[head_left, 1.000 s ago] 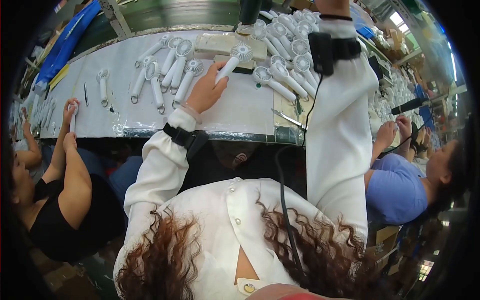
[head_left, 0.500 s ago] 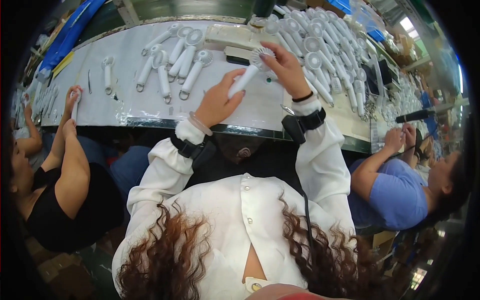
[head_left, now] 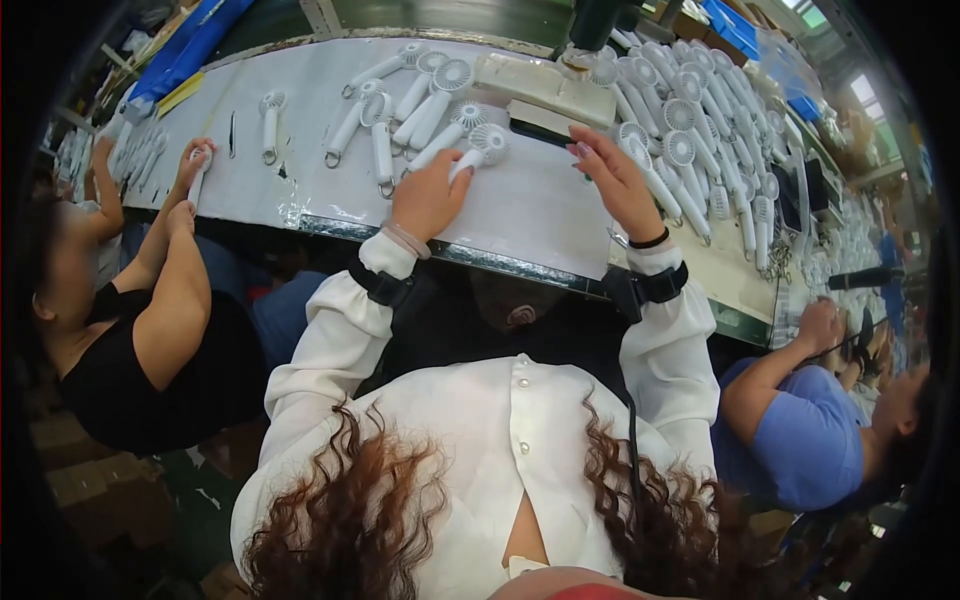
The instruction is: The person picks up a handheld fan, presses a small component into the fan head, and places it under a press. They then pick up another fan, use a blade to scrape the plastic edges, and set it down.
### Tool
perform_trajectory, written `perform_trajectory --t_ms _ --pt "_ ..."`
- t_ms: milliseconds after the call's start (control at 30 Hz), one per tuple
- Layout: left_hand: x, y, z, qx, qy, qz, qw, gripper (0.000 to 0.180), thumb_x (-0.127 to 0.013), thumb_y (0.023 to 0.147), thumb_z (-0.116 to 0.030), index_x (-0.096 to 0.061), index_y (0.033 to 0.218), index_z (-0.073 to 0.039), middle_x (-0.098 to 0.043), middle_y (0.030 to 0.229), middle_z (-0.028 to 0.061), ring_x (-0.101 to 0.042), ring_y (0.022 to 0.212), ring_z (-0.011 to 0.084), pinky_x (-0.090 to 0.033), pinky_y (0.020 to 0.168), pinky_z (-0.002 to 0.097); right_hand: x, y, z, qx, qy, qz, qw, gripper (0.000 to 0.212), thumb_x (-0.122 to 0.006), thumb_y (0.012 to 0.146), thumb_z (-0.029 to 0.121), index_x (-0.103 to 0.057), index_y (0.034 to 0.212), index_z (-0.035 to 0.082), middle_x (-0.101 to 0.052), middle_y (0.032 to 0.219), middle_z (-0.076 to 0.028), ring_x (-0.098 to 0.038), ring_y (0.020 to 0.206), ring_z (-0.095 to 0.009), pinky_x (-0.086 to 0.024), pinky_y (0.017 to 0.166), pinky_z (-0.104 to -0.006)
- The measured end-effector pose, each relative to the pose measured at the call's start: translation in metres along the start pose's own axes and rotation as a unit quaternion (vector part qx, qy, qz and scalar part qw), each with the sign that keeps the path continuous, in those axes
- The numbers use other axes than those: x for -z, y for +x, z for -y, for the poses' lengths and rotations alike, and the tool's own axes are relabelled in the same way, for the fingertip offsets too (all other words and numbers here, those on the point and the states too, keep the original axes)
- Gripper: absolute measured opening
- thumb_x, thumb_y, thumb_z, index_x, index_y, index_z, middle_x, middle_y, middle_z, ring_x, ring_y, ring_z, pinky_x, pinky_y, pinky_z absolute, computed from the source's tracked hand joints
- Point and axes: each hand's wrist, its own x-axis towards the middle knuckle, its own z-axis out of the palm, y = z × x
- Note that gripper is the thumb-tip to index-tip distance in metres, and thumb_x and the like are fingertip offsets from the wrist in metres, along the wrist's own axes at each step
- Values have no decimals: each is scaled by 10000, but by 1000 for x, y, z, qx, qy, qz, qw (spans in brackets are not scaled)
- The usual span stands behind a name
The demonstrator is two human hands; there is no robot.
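White plastic is the handheld fan (head_left: 489, 143) that the left hand (head_left: 428, 195) is grasping: thumb and fingers close around its handle, and its round head comes out beyond them, toward the right hand. The right hand (head_left: 618, 185) is released, with nothing in it; its fingers are loosely bent, just beside the end of a dark block (head_left: 540, 122). So the fan lies to the left of this hand, well apart from its fingertips.

Under both hands is a worktable (head_left: 530, 220) with a pale, shiny cover and a dark front edge. Other white fans (head_left: 440, 95) make a loose group on the left, and a big heap of fans (head_left: 690, 120) fills the right side. Behind the dark block is a cream block (head_left: 545, 82), below a dark upright tool (head_left: 600, 25). At the far left there is a blue sheet (head_left: 185, 50). One co-worker in a black top (head_left: 165, 345) sits on the left, another in a blue shirt (head_left: 805, 440) on the right.

Half a second ago, the right fingers were touching the fan's head; now they are separated from it. The left hand has carried the fan closer to the left group, where its head appears next to another fan's head.
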Motion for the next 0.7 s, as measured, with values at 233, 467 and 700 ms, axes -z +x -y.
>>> perform_trajectory --t_ms 233,467,700 --pt "-9 12 10 -11 99 -125 987 273 -575 912 -289 -551 1070 -68 -640 968 154 -618 874 373 -487 716 478 73 -14 -4 27 -55 -150 987 285 -500 990 177 -586 1208 14 -646 1115 -55 -594 1054 -142 -465 873 -262" --pt "0 12 4 -62 203 -111 971 215 -638 866 -228 -565 993 -71 -631 938 133 -609 819 337 -488 696 451 61 -53 -3 -58 -412 -61 907 258 -614 918 189 -632 1130 43 -681 990 -46 -613 943 -106 -475 802 -241" --pt "2 6 -18 -223 133 -201 944 221 -669 838 -216 -594 970 -56 -625 890 91 -607 807 286 -489 718 376 42 -47 -28 19 -620 -52 783 272 -634 908 229 -641 1105 42 -680 961 -41 -598 879 -82 -474 761 -238"
